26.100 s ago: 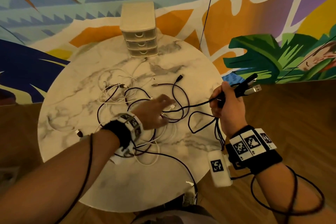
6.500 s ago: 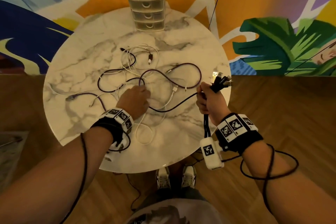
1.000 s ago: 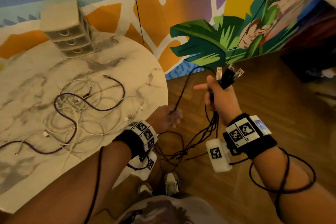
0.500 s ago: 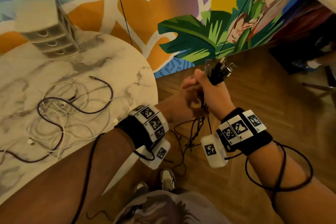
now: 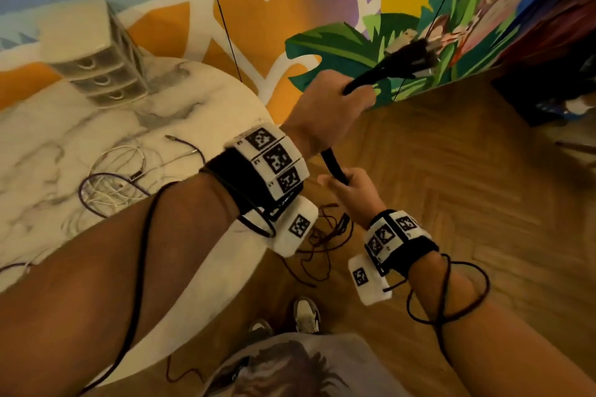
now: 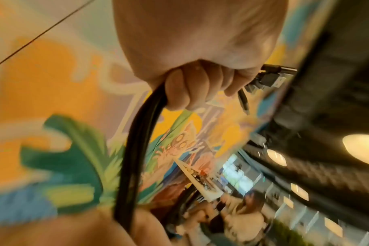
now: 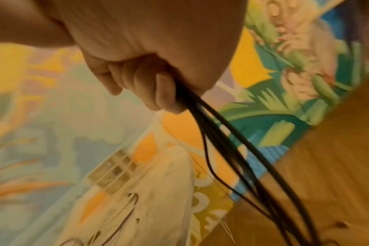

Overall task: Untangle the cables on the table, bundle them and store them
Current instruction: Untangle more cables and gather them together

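Observation:
A bundle of black cables is held in the air beside the table, off its right edge. My left hand is raised and grips the bundle just below its plug ends; in the left wrist view the fingers curl round the cables with the USB plugs sticking out. Lower down, my right hand grips the same bundle, fingers curled round the strands. The loose tails hang down towards the floor. White and purple cables lie tangled on the marble table.
A small beige drawer unit stands at the back of the table against the painted wall. A thin black cord hangs down in front of the wall. Wooden floor lies to the right, with dark furniture at the far right. My shoes are below.
My left hand has taken the plug end of the black bundle from the right hand and lifted it. The right hand has slid down the bundle to a lower grip.

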Tool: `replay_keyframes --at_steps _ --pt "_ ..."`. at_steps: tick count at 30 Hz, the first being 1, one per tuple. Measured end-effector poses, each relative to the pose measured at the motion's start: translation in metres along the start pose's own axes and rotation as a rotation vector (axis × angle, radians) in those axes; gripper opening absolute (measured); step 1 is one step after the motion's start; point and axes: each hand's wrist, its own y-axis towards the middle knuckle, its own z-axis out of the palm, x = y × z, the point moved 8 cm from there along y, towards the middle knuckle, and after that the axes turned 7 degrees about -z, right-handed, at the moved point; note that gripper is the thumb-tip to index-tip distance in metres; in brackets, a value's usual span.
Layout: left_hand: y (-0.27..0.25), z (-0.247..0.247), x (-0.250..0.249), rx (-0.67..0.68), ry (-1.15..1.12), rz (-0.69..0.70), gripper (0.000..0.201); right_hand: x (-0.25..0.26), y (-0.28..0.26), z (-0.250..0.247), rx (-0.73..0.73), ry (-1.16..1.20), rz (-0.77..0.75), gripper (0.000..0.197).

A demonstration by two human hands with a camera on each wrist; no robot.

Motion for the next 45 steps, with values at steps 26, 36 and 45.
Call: replay_keyframes --at_steps 26,36,45 --pt "-0.028 0.021 -0.128 -0.083 1.28 0.704 0.053 -0.23 -0.056 -0.08 -0.165 -0.479 0.801 0.037" --pt "-0.021 0.02 -0.096 -0.141 0.527 0.647 0.032 -0.195 -0.022 -0.072 0.119 -0.703 0.515 0.033" --pt "0.005 0.015 -0.017 0.021 -0.305 0.018 0.052 0.044 0.004 -0.044 0.186 0.387 -0.238 0.044"
